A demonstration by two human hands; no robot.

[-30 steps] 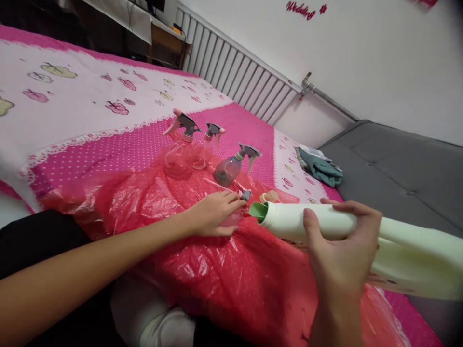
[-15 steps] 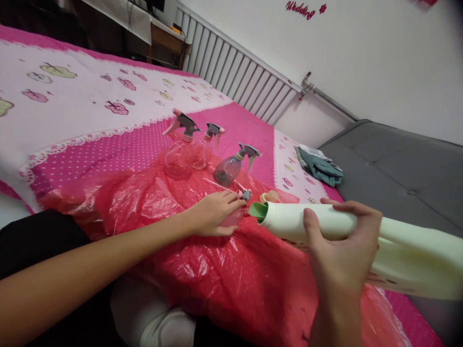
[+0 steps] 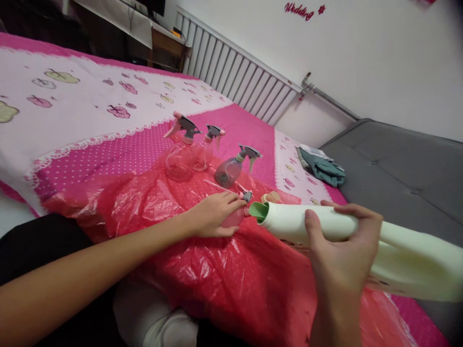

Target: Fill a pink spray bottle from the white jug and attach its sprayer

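My left hand is closed around a small clear pink bottle, whose open neck points right. My right hand grips a large pale green jug near its neck. The jug lies tipped almost level, and its green pouring spout meets the mouth of the small bottle. Whether liquid is flowing I cannot tell. Just behind the left hand lies a grey and pink spray head. A tan cap rests beyond the spout.
Two clear pink spray bottles and a grey spray bottle stand behind the hands on a crinkled red plastic sheet. Under it is a pink patterned bedspread. Folded clothes lie by the grey padded headboard.
The view has shifted very slightly. Both hands, the jug and the small bottle keep the same position against each other.
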